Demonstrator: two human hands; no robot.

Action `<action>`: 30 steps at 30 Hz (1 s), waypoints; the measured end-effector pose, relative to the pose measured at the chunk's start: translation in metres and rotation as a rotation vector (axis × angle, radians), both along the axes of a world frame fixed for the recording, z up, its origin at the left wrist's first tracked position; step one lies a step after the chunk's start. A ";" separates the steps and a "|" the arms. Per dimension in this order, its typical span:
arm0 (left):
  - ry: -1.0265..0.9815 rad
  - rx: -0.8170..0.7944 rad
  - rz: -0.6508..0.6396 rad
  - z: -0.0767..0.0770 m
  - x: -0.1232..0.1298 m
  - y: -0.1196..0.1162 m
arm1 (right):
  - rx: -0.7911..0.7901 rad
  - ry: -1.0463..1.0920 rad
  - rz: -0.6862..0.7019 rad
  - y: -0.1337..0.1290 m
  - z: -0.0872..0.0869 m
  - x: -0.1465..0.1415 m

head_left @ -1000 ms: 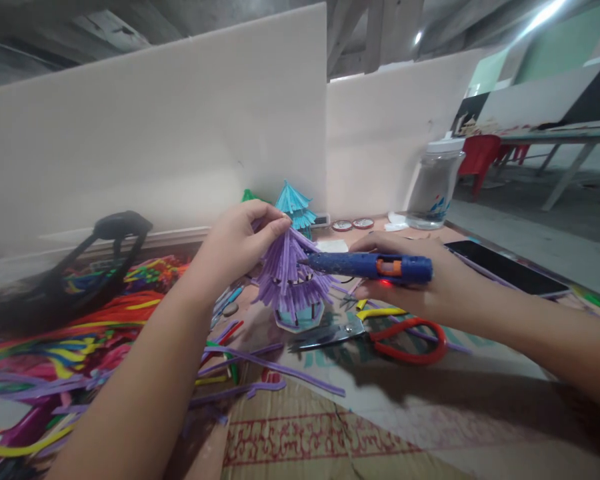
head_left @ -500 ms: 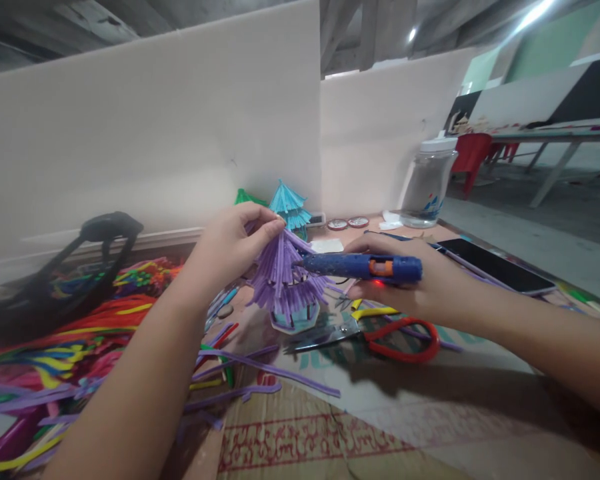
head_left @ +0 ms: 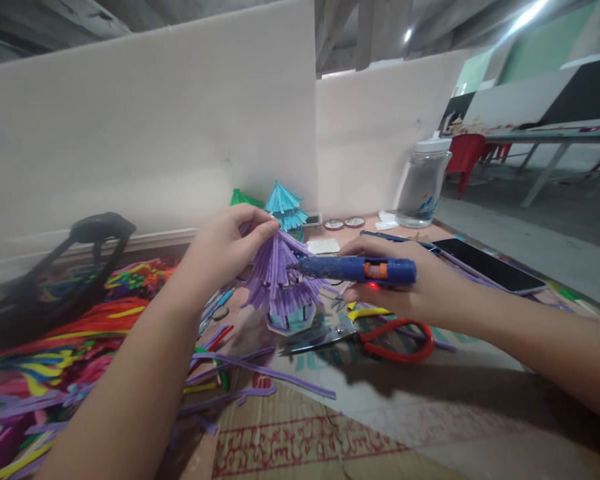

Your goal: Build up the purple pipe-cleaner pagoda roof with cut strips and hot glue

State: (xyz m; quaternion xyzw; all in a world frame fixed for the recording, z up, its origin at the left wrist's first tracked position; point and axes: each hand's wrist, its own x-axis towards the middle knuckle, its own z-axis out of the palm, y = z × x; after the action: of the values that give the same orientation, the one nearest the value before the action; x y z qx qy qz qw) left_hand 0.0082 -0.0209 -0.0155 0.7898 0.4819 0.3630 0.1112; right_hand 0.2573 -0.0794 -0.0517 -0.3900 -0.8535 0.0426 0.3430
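Note:
My left hand (head_left: 235, 243) pinches the top of a purple two-tiered pagoda model (head_left: 275, 267) made of fuzzy strips, which has a pale base. My right hand (head_left: 395, 267) is wrapped round a blue glue gun (head_left: 350, 268) with an orange part and a small red light. The gun's nozzle points left and meets the purple strips of the upper roof; the exact contact is too small to tell. Red-handled scissors (head_left: 400, 339) lie in front of the model, blades toward the left. Loose purple strips (head_left: 290, 379) lie nearer on the table.
Behind stand a turquoise pagoda (head_left: 285, 207) and a green one (head_left: 244, 197). A water bottle (head_left: 423, 183) and a black phone (head_left: 487, 265) are on the right. Colourful strips (head_left: 90, 323) and a dark, blurred object (head_left: 103, 230) are on the left.
The whole view has shifted slightly, so things appear a little further left. Both hands, the model and the glue gun keep nearly the same arrangement.

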 end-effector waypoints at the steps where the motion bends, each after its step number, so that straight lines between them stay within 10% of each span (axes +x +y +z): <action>1: 0.000 -0.005 0.004 0.000 0.000 0.000 | -0.006 0.002 -0.001 0.000 0.000 0.000; 30: 0.082 0.132 -0.055 0.001 -0.001 0.004 | 0.048 -0.024 0.036 -0.001 -0.003 -0.002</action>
State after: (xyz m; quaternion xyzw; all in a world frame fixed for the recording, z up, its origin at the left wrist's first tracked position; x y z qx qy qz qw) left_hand 0.0068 -0.0167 -0.0147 0.8226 0.4392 0.3580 0.0489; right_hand 0.2556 -0.0802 -0.0543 -0.3669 -0.8652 0.0234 0.3410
